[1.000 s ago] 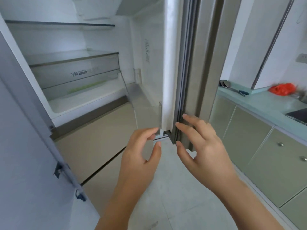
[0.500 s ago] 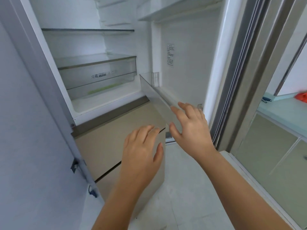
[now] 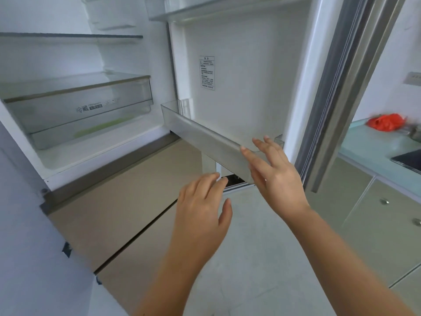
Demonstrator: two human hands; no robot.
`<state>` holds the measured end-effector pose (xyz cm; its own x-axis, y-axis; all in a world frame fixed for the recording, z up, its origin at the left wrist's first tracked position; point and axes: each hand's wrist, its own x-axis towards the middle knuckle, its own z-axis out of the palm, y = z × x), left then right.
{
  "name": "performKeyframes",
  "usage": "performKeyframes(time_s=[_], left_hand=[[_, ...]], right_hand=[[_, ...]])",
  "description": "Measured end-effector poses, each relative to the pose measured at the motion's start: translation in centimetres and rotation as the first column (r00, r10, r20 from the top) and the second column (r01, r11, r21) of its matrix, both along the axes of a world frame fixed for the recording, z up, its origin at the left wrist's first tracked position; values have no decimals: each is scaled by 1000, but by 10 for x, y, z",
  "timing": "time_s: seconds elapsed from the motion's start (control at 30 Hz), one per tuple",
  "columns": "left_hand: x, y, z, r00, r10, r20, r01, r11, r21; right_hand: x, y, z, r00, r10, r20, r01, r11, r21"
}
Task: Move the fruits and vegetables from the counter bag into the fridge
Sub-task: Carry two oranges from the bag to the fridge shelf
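The fridge stands open in front of me, with a clear crisper drawer [image 3: 77,110] on the left that shows something green inside. The right fridge door [image 3: 246,71] is swung wide; its lower door bin [image 3: 205,137] juts toward me. My right hand [image 3: 275,176] is spread, fingers against the bin's front corner, holding nothing. My left hand [image 3: 202,208] hovers open just below and left of it, empty. A red bag [image 3: 386,122] lies on the counter at the far right.
A pale green counter [image 3: 373,147] with a dark cooktop [image 3: 407,159] runs along the right above cabinet doors [image 3: 376,213]. Beige freezer drawer fronts [image 3: 118,201] sit below the fridge compartment. The left fridge door [image 3: 27,236] fills the near left. Light tiled floor lies below.
The right fridge door has swung from nearly edge-on to wide open. My right hand went from the door's edge to its lower bin; my left hand followed beneath.
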<state>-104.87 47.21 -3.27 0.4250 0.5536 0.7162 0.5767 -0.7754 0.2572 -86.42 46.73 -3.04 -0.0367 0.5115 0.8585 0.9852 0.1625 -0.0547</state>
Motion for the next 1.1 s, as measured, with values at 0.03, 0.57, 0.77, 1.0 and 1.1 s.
performKeyframes(time_s=[0.03,0.57,0.77,1.0,1.1], left_hand=[[9,2,-1,1000,-11,0,11,1000,1],[232,61,9,989,-140,-52,142,989,37],[284,91,11,991,-126,-54,128,991,46],[325,140,10,991,-102,-82,107,993,49],[345,161,11,988,-115,-105,120,992,36]], right_hand=[[11,-1,1,1000,-5,-19,5,1000,-4],[216,34,13,989,-19,-147,-8,985,-175],[260,65,19,965,-146,-219,85,961,-265],[309,115,20,941,-275,-197,187,909,-372],[328,136,23,937,-289,-195,201,906,-373]])
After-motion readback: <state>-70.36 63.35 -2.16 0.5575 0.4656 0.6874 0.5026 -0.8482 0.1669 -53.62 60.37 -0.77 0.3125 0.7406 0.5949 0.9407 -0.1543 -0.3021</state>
